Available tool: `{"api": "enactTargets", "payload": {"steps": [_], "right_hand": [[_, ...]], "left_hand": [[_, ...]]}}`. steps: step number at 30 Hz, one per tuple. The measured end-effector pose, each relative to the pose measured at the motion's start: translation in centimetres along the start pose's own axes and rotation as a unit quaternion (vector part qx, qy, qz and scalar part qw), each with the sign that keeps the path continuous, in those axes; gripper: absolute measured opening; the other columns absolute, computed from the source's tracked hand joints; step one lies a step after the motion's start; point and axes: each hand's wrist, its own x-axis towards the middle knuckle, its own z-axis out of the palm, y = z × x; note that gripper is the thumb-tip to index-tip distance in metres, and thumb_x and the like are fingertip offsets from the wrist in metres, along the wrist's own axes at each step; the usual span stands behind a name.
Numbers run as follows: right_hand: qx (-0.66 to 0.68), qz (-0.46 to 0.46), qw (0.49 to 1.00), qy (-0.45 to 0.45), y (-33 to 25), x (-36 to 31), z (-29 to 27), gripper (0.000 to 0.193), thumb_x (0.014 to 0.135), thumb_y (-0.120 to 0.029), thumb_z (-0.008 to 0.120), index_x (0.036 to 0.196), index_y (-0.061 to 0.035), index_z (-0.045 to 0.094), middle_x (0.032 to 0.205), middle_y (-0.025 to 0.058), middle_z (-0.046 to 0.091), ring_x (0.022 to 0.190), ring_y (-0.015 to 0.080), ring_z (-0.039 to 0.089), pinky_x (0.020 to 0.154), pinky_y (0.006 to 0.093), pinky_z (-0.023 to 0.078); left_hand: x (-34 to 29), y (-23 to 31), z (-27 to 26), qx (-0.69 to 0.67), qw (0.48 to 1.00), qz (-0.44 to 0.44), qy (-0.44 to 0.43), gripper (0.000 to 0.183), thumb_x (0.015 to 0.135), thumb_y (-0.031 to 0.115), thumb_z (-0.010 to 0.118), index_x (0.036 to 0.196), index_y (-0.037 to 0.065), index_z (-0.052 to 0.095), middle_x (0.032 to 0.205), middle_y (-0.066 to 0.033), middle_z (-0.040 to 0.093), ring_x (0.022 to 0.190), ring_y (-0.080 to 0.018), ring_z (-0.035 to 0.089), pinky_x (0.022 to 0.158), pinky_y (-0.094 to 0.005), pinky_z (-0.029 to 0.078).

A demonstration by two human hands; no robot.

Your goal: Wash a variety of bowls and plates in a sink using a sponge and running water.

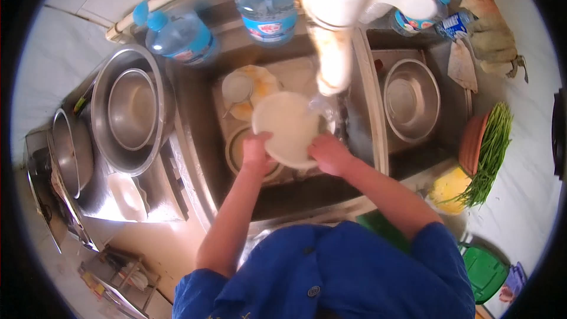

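Over the middle sink basin (195,112), my left hand (256,152) and my right hand (331,153) grip opposite sides of the near rim of a round cream-white plate (286,124). Fingers of both hands close on its edge. Just beyond the plate hangs the white tap (333,65), with water running down by the plate's right side. Lower in the basin, a stained dish (264,80) and a small round cup (237,87) lie past the plate. Another round dish (235,147) sits partly hidden beneath my left hand and the plate.
Blue-labelled bottles (182,38) (266,9) stand along the back ledge. Nested metal bowls (133,109) are at left. A metal basin (412,100) sits in the right sink. Green stalks (493,147) in a reddish basket (472,145) are farther right, beside something yellow (450,189).
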Motion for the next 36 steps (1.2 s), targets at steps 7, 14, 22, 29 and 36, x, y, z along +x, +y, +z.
{"api": "enactTargets", "payload": {"steps": [7,14,22,29,36], "right_hand": [[0.227,0.119,0.959,0.122,-5.9,1.5,-1.2,0.018,0.072,-0.004,0.061,0.089,-0.0047,0.063,0.092,0.0201,0.066,0.094,0.0412,0.062,0.078,0.0467,0.05],[0.111,0.086,0.989,0.048,-5.7,4.1,-2.9,0.017,0.071,-0.009,0.065,0.088,-0.0056,0.063,0.092,0.0187,0.064,0.089,0.0384,0.063,0.082,0.0464,0.049],[-0.003,-0.071,0.993,0.095,-1.7,-1.9,-3.7,0.019,0.078,-0.016,0.065,0.093,-0.0045,0.062,0.094,0.0157,0.064,0.09,0.0349,0.065,0.078,0.0448,0.053],[0.179,-0.005,0.983,-0.037,-10.7,0.0,-6.3,0.018,0.082,-0.013,0.06,0.098,-0.0048,0.059,0.098,0.0163,0.063,0.092,0.0352,0.064,0.08,0.0461,0.053],[0.338,0.201,0.916,0.082,-6.1,3.3,-4.9,0.038,0.075,-0.025,0.076,0.099,-0.0023,0.057,0.098,0.0199,0.062,0.092,0.0399,0.062,0.086,0.0499,0.048]], "left_hand": [[-0.3,-3.6,-2.4,0.124,0.982,0.142,0.022,0.032,0.078,0.0,0.058,0.109,-0.008,0.059,0.101,-0.0181,0.065,0.097,-0.0335,0.066,0.078,-0.0442,0.058],[-1.0,-3.3,2.1,-0.024,0.993,0.073,0.092,0.04,0.083,0.006,0.053,0.121,-0.005,0.055,0.109,-0.0168,0.063,0.101,-0.0315,0.062,0.087,-0.0452,0.053],[0.2,6.0,-1.4,0.179,0.975,0.047,-0.122,0.05,0.073,0.0,0.056,0.122,-0.012,0.05,0.107,-0.0242,0.061,0.089,-0.0368,0.068,0.073,-0.0452,0.06],[2.2,7.9,-0.3,0.306,0.935,-0.143,-0.104,0.05,0.07,0.0,0.052,0.119,-0.01,0.05,0.103,-0.0191,0.061,0.084,-0.0339,0.068,0.073,-0.0423,0.061],[2.4,1.3,-0.4,0.253,0.962,0.083,-0.051,0.049,0.068,-0.005,0.054,0.117,-0.009,0.055,0.1,-0.0139,0.065,0.091,-0.0261,0.066,0.076,-0.0355,0.055]]}}
